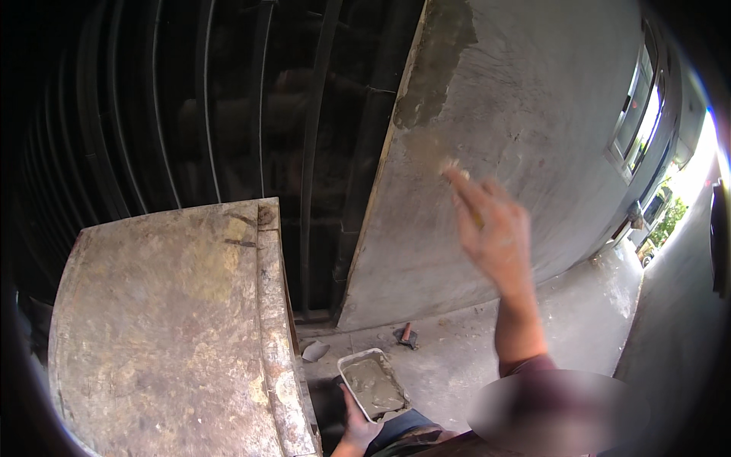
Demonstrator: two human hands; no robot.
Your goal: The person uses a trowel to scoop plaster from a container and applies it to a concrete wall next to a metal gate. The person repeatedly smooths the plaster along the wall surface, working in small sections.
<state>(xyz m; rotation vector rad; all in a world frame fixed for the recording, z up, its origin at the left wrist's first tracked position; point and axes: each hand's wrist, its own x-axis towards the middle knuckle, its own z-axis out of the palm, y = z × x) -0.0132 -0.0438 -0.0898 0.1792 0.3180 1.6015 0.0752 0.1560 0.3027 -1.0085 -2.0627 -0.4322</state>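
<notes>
Grey, wet-looking mix (pixel 375 387) half covers the inside of the pale-rimmed tub (pixel 355 396) down by my body, and my left grip (pixel 362 430) has that tub by its near side, fingers along the outer wall. My right grip (pixel 499 228) is closed round the handle of what looks like a brush (pixel 452 169), its pale head up against or just short of the plastered wall (pixel 548 91); the blur won't let me tell whether it touches. Just above the head lies a darker, damp-looking patch (pixel 430 76), running along the wall's edge beside the dark ribbed panels (pixel 228 99).

I'd judge the step in hand to be brushing the surface near that edge, below the patch. The next move, as I read it, calls for a light, even stroke along the border without straying onto the panels, and for the tub to stay level. A small tool with a reddish handle (pixel 406 332) lies on the floor (pixel 449 369), out of my grip; the stained desk (pixel 160 320) stands to my left.
</notes>
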